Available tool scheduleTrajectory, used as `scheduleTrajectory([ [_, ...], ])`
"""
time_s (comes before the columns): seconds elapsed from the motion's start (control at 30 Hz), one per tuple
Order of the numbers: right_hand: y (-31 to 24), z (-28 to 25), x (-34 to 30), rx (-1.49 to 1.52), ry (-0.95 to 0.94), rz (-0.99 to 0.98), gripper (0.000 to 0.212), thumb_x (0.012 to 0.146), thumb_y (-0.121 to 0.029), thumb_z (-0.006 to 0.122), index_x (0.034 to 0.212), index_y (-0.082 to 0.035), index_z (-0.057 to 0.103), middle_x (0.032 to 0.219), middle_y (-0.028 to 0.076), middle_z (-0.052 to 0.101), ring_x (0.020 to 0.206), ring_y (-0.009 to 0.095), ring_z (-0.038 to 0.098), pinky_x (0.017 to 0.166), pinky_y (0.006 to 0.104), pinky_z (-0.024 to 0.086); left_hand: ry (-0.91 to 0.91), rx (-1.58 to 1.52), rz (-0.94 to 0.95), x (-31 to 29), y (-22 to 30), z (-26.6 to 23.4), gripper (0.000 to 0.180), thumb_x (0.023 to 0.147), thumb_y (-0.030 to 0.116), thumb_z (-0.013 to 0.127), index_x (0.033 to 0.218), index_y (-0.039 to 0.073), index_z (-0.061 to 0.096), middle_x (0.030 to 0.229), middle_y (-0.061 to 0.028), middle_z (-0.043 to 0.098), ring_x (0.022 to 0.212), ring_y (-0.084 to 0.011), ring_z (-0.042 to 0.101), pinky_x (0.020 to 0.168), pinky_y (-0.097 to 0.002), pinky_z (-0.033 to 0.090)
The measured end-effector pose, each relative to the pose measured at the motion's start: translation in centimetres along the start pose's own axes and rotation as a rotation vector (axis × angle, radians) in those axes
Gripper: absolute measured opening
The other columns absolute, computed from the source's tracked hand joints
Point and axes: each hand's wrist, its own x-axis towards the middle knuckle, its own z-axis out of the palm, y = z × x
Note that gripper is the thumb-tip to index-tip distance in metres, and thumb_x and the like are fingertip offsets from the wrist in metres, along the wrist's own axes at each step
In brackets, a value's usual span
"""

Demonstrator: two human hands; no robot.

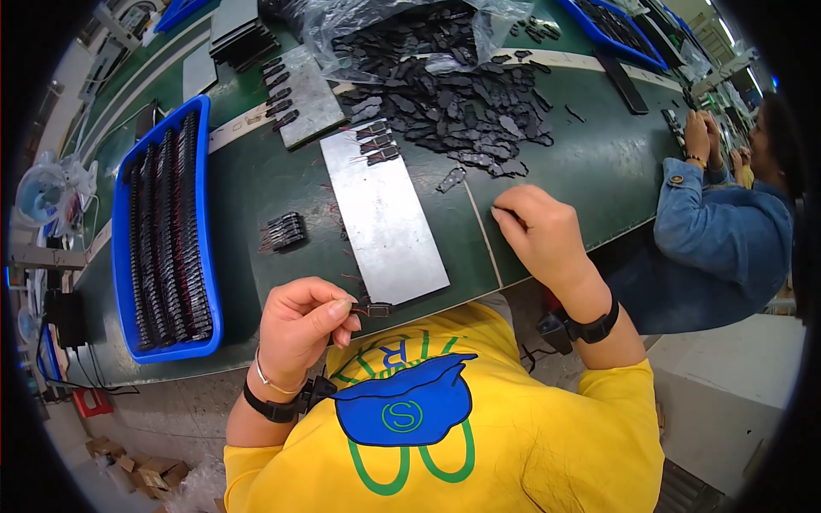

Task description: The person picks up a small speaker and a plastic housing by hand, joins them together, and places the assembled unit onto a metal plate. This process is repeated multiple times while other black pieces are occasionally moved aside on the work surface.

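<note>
Between the thumb and fingers of my left hand (pixel 304 323) is a small black rectangular part with thin red wires (pixel 375 309). It sits just off the near end of a flat silver metal plate (pixel 389 227). Several similar black parts (pixel 379 143) lie in a row at the plate's far end. My right hand (pixel 543 235) hovers over the green table, right of the plate. Its fingers are curled, with thumb and forefinger tips close together; anything between them is too small to make out. Beyond it spreads a pile of flat black pieces (pixel 470 111).
At the left, a blue tray (pixel 210 299) holds rows of black wired parts. A small cluster of them (pixel 283 232) stands between tray and plate. Another metal plate (pixel 310 101) and a clear plastic bag (pixel 325 34) lie farther back. A co-worker in a denim sleeve (pixel 705 201) works at the right.
</note>
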Motion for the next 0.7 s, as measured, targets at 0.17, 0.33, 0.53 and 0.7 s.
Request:
scheduleTrajectory([
  [0.17,-0.1,-1.8,0.3,-0.156,-0.082,0.085,0.015,0.079,-0.004,0.069,0.093,-0.001,0.064,0.088,0.011,0.065,0.067,0.023,0.064,0.06,0.0301,0.05,0.001,-0.013,-0.002,-0.1,0.0,0.4,0.008,0.09,0.005,0.063,0.091,-0.003,0.065,0.076,-0.0132,0.068,0.057,-0.0127,0.062,0.051,-0.0219,0.051],
  [0.33,1.7,-3.8,0.6,0.023,-0.206,0.158,0.018,0.077,-0.006,0.072,0.093,0.001,0.065,0.088,0.013,0.064,0.066,0.023,0.064,0.061,0.031,0.051,0.006,-0.021,0.001,-0.2,-0.1,0.1,0.009,0.09,0.005,0.063,0.092,-0.003,0.065,0.076,-0.0128,0.068,0.058,-0.0123,0.062,0.053,-0.0217,0.051],
  [0.53,2.0,-2.9,1.7,0.062,-0.375,0.19,0.025,0.072,-0.007,0.075,0.093,0.001,0.065,0.083,0.014,0.061,0.063,0.022,0.062,0.06,0.0318,0.05,0.059,-0.011,-0.049,0.2,-0.2,0.4,0.009,0.091,0.006,0.062,0.093,-0.002,0.064,0.076,-0.0125,0.068,0.057,-0.0126,0.062,0.051,-0.0216,0.05],
  [0.7,1.1,-3.0,1.9,-0.044,-0.375,0.13,0.024,0.069,-0.002,0.072,0.09,0.001,0.064,0.077,0.013,0.059,0.063,0.022,0.061,0.059,0.0307,0.05,0.156,-0.003,-0.122,0.5,0.3,0.7,0.009,0.092,0.008,0.06,0.093,0.0,0.063,0.077,-0.0117,0.068,0.056,-0.013,0.062,0.049,-0.0217,0.05],
])
